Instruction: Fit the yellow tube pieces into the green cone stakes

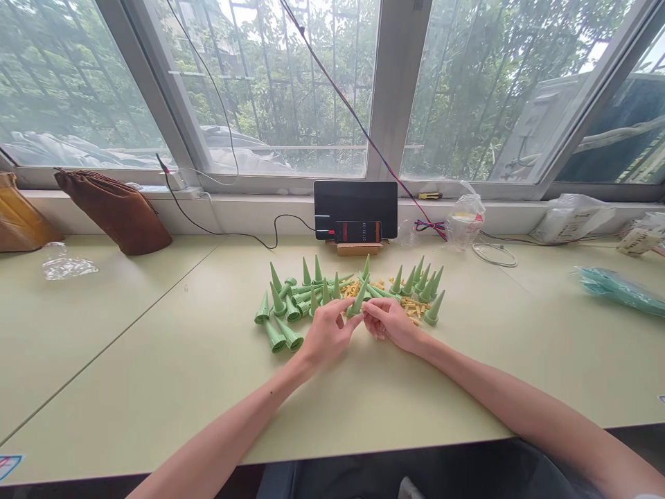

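Observation:
My left hand [328, 329] grips a green plastic spike [358, 296] between thumb and fingers, its pointed end up. Close against the base of that spike, my right hand [391, 322] is closed in a pinch; what its fingertips hold, if anything, is hidden. More green spikes surround the hands: some lie on their sides with open ends showing, such as the spike [275, 337] at the left, and others stand upright, like the spike [435, 308] at the right. Small yellow pieces [414, 310] lie in a loose pile behind and beside my right hand.
Behind the spikes a phone [358, 231] leans on a black panel [356, 201] above a small cardboard stand [358, 249]. A brown pouch [117, 211] sits back left. At the right are a clear plastic bag [465, 220], a coiled white cable [494, 254] and a teal bag [621, 290].

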Action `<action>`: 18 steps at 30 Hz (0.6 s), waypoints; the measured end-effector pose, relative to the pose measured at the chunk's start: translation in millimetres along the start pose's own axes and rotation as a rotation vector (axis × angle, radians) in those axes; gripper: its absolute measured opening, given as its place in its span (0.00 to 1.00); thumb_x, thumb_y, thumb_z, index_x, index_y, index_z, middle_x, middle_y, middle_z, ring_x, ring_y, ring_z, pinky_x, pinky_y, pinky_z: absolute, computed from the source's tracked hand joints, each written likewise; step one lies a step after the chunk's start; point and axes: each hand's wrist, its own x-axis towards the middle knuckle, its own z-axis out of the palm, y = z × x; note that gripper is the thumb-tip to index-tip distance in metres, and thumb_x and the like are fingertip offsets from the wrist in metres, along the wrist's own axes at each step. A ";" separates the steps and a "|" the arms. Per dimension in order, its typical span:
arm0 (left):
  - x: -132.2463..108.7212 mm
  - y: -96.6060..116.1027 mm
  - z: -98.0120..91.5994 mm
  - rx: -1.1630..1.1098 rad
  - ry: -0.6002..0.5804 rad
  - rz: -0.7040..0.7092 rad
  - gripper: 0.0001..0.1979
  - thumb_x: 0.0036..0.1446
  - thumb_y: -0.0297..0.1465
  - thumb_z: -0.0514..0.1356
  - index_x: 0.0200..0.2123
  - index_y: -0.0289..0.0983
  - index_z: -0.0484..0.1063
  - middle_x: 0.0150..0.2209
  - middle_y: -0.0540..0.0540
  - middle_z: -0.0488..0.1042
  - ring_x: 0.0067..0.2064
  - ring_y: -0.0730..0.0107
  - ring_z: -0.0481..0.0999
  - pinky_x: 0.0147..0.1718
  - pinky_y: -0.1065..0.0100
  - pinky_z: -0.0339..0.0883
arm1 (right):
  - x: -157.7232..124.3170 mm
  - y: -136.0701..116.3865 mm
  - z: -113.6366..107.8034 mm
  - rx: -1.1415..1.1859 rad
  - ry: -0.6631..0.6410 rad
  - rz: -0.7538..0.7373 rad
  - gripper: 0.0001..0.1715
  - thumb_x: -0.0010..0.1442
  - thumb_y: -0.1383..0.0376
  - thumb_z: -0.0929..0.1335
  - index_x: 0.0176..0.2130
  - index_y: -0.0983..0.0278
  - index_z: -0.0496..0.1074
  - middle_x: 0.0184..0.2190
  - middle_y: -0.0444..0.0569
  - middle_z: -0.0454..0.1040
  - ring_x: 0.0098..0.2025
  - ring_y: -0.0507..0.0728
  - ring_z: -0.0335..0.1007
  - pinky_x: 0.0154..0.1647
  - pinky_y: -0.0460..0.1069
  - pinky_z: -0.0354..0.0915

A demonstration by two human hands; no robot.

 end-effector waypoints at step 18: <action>4.2 9.6 -12.4 -0.503 -0.248 -0.392 0.19 0.53 0.43 0.64 0.40 0.33 0.75 0.31 0.46 0.74 0.19 0.81 0.60 0.16 0.74 0.58 | -2.2 6.4 -7.1 -0.825 0.121 -0.429 0.21 0.68 0.57 0.60 0.25 0.62 0.66 0.21 0.45 0.65 0.23 0.53 0.56 0.27 0.48 0.54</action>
